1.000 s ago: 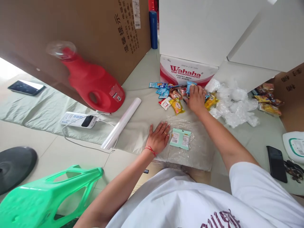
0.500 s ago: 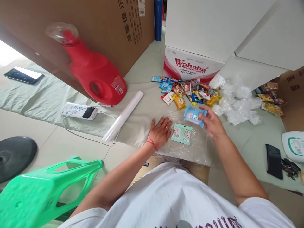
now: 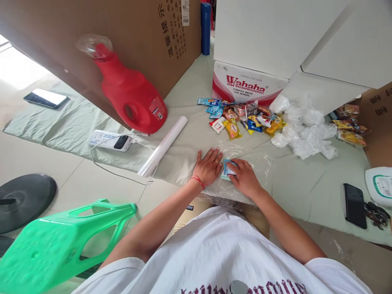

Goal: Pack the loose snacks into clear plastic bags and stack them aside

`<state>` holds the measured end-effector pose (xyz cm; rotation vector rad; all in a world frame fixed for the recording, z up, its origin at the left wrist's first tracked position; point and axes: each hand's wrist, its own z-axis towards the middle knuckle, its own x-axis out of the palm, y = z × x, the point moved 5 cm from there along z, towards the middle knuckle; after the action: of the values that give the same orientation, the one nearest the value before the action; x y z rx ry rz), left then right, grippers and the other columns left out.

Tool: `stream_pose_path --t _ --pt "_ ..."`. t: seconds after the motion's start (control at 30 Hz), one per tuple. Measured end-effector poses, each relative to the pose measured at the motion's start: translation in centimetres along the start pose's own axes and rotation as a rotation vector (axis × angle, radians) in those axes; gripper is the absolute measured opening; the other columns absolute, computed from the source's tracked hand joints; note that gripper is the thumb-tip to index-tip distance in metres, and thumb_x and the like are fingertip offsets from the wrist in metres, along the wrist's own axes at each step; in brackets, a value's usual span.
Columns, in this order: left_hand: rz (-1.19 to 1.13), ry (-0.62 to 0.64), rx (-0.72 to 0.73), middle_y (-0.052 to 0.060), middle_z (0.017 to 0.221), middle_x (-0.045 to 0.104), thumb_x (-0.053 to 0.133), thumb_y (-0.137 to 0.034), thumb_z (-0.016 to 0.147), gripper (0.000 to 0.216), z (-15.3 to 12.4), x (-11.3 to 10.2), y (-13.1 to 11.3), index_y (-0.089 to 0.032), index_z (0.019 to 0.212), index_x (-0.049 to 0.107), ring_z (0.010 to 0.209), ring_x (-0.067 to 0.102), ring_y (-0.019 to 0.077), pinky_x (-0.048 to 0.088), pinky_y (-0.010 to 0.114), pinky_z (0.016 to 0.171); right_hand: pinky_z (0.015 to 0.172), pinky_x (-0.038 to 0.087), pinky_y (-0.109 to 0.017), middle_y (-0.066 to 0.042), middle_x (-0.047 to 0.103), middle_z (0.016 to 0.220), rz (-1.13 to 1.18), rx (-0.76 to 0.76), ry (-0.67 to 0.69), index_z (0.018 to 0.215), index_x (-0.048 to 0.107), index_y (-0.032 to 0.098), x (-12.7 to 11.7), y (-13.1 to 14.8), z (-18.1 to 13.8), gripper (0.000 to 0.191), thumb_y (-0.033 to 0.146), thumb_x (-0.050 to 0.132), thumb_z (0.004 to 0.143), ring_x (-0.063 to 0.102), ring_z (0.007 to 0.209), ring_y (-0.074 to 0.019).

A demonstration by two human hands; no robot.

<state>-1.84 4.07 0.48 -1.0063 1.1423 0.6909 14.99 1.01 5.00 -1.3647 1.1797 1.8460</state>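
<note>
My left hand [image 3: 208, 167] lies flat with spread fingers on a sheet of clear plastic film [image 3: 260, 163]. Close to its fingertips is a small blue snack packet [image 3: 228, 167], gripped by my right hand [image 3: 247, 176], whose fingers cover much of it. Under the blue packet a mint-green packet [image 3: 225, 177] shows only along its edge; the rest is hidden. Beyond my hands, a pile of mixed snack packets [image 3: 231, 130] rests on the cloth. To the left lies a roll of clear film [image 3: 163, 145].
Crumpled clear plastic bags [image 3: 306, 130] sit right of the pile, before a Wahaba-labelled carton [image 3: 249, 83]. At left are a red jug [image 3: 131, 96], a white power bank [image 3: 110, 141] with a cable, and a green stool [image 3: 61, 241]. A black phone [image 3: 354, 206] lies far right.
My right hand has brought the blue packet down and left onto the mint-green packet, covering most of it. My left hand stays flat on the film. The view has shifted slightly.
</note>
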Motion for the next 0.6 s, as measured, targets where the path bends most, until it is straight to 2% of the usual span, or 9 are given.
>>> stream_pose_path --t 0.13,0.27,0.37,0.43,0.53,0.6 --pt "0.009 0.003 0.009 0.008 0.166 0.039 0.03 -0.039 0.106 0.054 0.0 0.0 0.0 -0.027 0.157 0.044 0.154 0.035 0.0301 0.013 0.068 0.125 0.121 0.028 -0.056 -0.011 0.057 0.149 -0.064 -0.008 -0.03 0.151 0.052 0.025 1.5 0.8 -1.0 0.052 0.026 0.052 0.099 0.045 0.14 -0.0319" --pt "-0.009 0.014 0.002 0.009 0.167 0.036 0.029 -0.039 0.106 0.055 0.0 -0.2 0.2 -0.026 0.158 0.042 0.155 0.034 0.0293 0.014 0.066 0.126 0.123 0.017 -0.063 -0.013 0.046 0.16 -0.116 0.015 -0.021 0.16 0.036 0.024 2.1 0.3 -2.0 0.06 0.035 0.046 0.102 0.038 0.148 -0.0322" --pt "-0.02 -0.027 -0.033 0.011 0.17 0.027 0.031 -0.038 0.106 0.056 -0.6 -0.8 0.8 -0.024 0.16 0.037 0.158 0.027 0.0298 0.016 0.065 0.126 0.121 0.015 -0.068 -0.014 0.042 0.162 -0.132 0.06 0.012 0.162 0.032 0.023 2.0 -0.2 -2.0 0.059 0.041 0.036 0.106 0.034 0.151 -0.033" --pt "-0.015 -0.09 -0.027 0.013 0.17 0.026 0.036 -0.036 0.105 0.057 -1.6 -1.4 1.2 -0.022 0.16 0.038 0.159 0.023 0.0314 0.014 0.064 0.126 0.12 0.018 -0.066 -0.013 0.045 0.16 -0.126 0.093 0.011 0.16 0.036 0.023 1.7 -0.4 -1.9 0.055 0.037 0.03 0.108 0.034 0.15 -0.0326" --pt "-0.036 -0.196 0.095 0.014 0.163 0.043 0.042 -0.029 0.103 0.051 -3.9 -2.5 1.3 -0.023 0.153 0.049 0.156 0.031 0.031 0.011 0.063 0.128 0.119 0.023 -0.062 -0.015 0.051 0.153 -0.115 0.114 -0.034 0.154 0.047 0.022 1.3 -0.3 -1.6 0.051 0.036 0.033 0.107 0.039 0.144 -0.0334" --pt "-0.093 -0.223 0.265 0.012 0.152 0.057 0.045 -0.025 0.101 0.046 -5.9 -3.1 0.9 -0.027 0.145 0.057 0.151 0.041 0.0282 0.015 0.059 0.129 0.117 0.028 -0.059 -0.017 0.052 0.149 -0.102 0.123 -0.081 0.149 0.053 0.022 1.0 -0.3 -1.6 0.049 0.039 0.039 0.105 0.041 0.14 -0.0346"
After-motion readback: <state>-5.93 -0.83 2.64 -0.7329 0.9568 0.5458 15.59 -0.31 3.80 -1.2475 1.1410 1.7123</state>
